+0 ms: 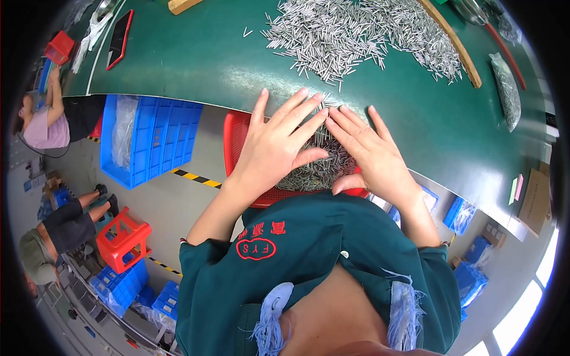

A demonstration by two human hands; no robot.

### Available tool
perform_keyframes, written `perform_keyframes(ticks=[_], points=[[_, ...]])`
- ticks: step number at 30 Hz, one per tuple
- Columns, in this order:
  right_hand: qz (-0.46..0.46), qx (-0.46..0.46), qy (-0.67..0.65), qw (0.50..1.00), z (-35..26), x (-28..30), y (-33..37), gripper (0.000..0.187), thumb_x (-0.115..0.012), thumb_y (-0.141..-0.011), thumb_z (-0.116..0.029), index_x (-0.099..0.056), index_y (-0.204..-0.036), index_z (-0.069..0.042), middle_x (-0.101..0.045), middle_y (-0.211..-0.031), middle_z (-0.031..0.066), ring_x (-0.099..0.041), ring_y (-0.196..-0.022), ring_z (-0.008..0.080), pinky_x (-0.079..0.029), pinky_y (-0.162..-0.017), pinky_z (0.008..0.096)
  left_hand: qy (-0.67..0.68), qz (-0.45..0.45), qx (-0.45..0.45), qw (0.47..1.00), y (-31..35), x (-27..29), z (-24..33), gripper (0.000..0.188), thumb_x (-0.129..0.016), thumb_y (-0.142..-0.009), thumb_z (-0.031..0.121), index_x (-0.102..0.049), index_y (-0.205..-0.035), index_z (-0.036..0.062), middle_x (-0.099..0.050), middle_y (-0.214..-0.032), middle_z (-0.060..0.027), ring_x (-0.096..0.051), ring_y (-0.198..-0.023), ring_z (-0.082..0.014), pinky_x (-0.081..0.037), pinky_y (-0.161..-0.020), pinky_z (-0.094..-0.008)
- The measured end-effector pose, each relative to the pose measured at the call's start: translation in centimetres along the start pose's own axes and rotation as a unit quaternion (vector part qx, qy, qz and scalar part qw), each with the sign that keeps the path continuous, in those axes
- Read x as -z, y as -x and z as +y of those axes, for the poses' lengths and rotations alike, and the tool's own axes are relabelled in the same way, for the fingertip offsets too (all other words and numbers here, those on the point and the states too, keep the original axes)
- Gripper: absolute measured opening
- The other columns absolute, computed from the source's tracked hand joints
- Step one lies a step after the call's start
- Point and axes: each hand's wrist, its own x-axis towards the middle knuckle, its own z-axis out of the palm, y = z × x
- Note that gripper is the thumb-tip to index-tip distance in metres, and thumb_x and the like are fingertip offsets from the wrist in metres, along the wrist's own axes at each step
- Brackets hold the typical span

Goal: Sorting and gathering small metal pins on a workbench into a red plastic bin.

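Observation:
My left hand (276, 137) lies palm down at the near table edge with its fingers stretched out. Beside it my right hand (373, 151) is flat and spread too, the two index fingertips almost meeting. A few small metal pins (325, 102) show between the fingertips; what lies under the palms is hidden. Just below the edge, between my hands and my body, a red plastic basket (236, 139) holds many more pins (320, 169). Farther up the green table (196, 68) a large heap of silvery pins (338, 41) is spread out.
A wooden strip (454, 44) borders the heap on the right, with a bag of pins (506, 92) beyond it. A red-edged phone (120, 40) lies at left. Blue crates (157, 136), a red stool (123, 239) and two other people are off to the left.

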Motion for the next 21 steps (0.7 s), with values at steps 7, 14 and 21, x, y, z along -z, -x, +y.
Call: perform_keyframes(ticks=[7,14,21], points=[[0.058,-0.01,0.031,0.998,1.4,-0.5,-2.0,0.11,-0.066,-0.066,-0.065,-0.036,-0.151,-0.002,-0.04,-0.154,0.0144,-0.036,-0.145,0.0284,-0.023,-0.12,0.0508,-0.027,-0.007,-0.005,1.0,-1.4,-0.6,-0.3,0.078,-0.069,-0.079,0.052,-0.054,-0.138,0.0026,-0.054,-0.144,-0.0072,-0.046,-0.137,-0.0236,-0.027,-0.113,-0.0626],[0.012,0.02,-0.012,1.0,0.3,-0.5,0.1,0.115,-0.065,-0.06,-0.067,-0.036,-0.151,-0.004,-0.04,-0.155,0.0123,-0.035,-0.146,0.0287,-0.024,-0.121,0.05,0.018,-0.099,-0.003,0.995,1.1,1.2,0.7,0.083,-0.071,-0.076,0.05,-0.05,-0.144,0.0071,-0.048,-0.151,-0.0043,-0.042,-0.142,-0.0231,-0.021,-0.116,-0.0617],[0.02,-0.028,0.061,0.998,0.8,-0.3,0.5,0.108,-0.066,-0.062,-0.064,-0.04,-0.15,-0.007,-0.04,-0.155,0.0123,-0.034,-0.146,0.0288,-0.024,-0.121,0.0502,-0.026,-0.046,0.01,0.999,2.1,1.0,-0.4,0.078,-0.075,-0.075,0.047,-0.054,-0.14,0.0086,-0.051,-0.146,-0.0039,-0.045,-0.138,-0.0217,-0.027,-0.113,-0.0629]])
